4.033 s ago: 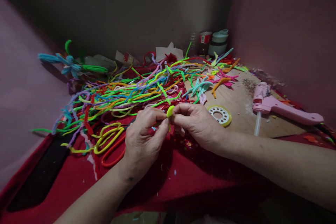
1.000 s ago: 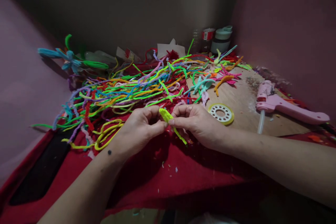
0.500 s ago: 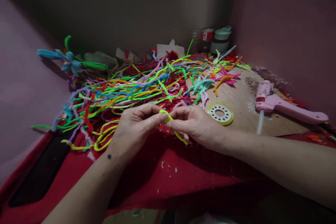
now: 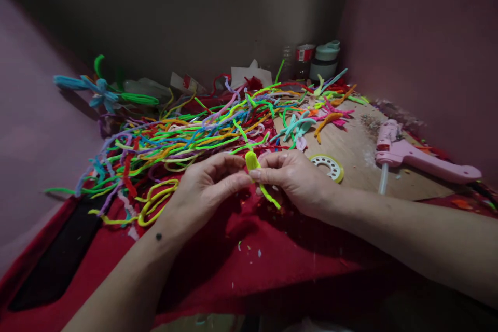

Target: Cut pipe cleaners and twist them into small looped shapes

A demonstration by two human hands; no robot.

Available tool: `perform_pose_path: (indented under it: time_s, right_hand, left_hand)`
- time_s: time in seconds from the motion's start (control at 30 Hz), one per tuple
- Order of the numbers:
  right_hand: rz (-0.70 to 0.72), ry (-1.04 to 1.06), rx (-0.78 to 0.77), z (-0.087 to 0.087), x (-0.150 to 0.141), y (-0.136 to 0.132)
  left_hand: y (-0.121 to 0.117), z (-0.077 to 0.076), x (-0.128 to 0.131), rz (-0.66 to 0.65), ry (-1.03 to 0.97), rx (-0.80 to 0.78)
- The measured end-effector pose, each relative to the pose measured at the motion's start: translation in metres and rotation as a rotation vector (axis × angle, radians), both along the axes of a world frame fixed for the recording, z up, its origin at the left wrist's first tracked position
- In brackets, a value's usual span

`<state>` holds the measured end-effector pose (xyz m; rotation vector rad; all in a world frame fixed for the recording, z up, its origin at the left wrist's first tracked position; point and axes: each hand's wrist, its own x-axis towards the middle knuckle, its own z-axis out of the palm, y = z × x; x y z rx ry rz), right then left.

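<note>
A bright yellow pipe cleaner [image 4: 252, 161], folded into a narrow loop at its top, stands upright between my hands over the red cloth. Its single tail [image 4: 270, 197] slants down to the right below my fingers. My right hand [image 4: 288, 176] pinches it between thumb and forefinger just under the loop. From the other side, my left hand [image 4: 218, 179] closes its thumb and fingers at the loop's left edge, their tips partly hidden behind it. Just beyond both hands lies a large heap of coloured pipe cleaners [image 4: 187, 135].
On the right, a pink hot glue gun [image 4: 422, 158] rests on a brown board [image 4: 352, 140]. A tape roll [image 4: 337, 169] lies beside my right wrist. A blue pipe-cleaner flower [image 4: 101, 94] stands at left, bottles [image 4: 324, 65] behind. The red cloth [image 4: 249, 280] carries small scraps.
My left thumb has slid off the front of the yellow pipe cleaner to its left side. The folded loop now stands more upright and shows more fully. My right hand keeps its pinch.
</note>
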<state>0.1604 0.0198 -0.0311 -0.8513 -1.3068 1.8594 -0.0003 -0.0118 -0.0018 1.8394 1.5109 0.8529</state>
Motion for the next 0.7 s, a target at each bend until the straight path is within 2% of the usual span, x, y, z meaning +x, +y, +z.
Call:
perform_pose_path:
  time_s: [0.03,0.07,0.2,0.23,0.3,0.37,0.43,0.5,0.57,0.63,0.7]
  right_hand:
    - [-0.029,0.007,0.011,0.0,0.0,0.001]
    - [-0.057,0.006,0.028,-0.001,0.0,0.002]
    - [-0.122,-0.007,0.114,-0.004,-0.002,0.002]
    - [-0.122,0.005,0.121,-0.005,-0.002,0.002]
    - [-0.114,0.053,0.11,-0.005,-0.003,0.002]
    - [-0.126,0.095,0.072,-0.005,-0.003,0.002]
    - [-0.154,0.143,0.027,-0.006,-0.004,0.004]
    - [-0.159,0.224,-0.009,-0.006,-0.005,0.006]
    - [-0.119,0.288,-0.033,-0.007,-0.005,0.006]
    - [-0.061,0.29,-0.052,-0.008,-0.005,0.005]
    - [-0.056,0.251,-0.046,-0.007,-0.005,0.002]
  left_hand:
    - [0.0,0.0,-0.001,-0.037,0.047,-0.017]
    - [0.0,-0.001,-0.001,-0.057,0.13,0.03]
    - [-0.008,-0.008,0.002,-0.036,0.494,0.51]
    - [-0.011,-0.009,0.003,-0.026,0.518,0.574]
    - [-0.014,-0.009,0.004,0.049,0.423,0.567]
    - [-0.013,-0.007,0.005,0.178,0.163,0.404]
    - [-0.01,-0.007,0.007,0.244,-0.166,0.144]
    - [-0.006,-0.01,0.01,0.171,-0.454,-0.154]
    - [-0.002,-0.014,0.015,0.046,-0.642,-0.4]
    - [0.001,-0.019,0.019,-0.032,-0.736,-0.538]
    - [0.001,-0.022,0.022,-0.042,-0.763,-0.599]
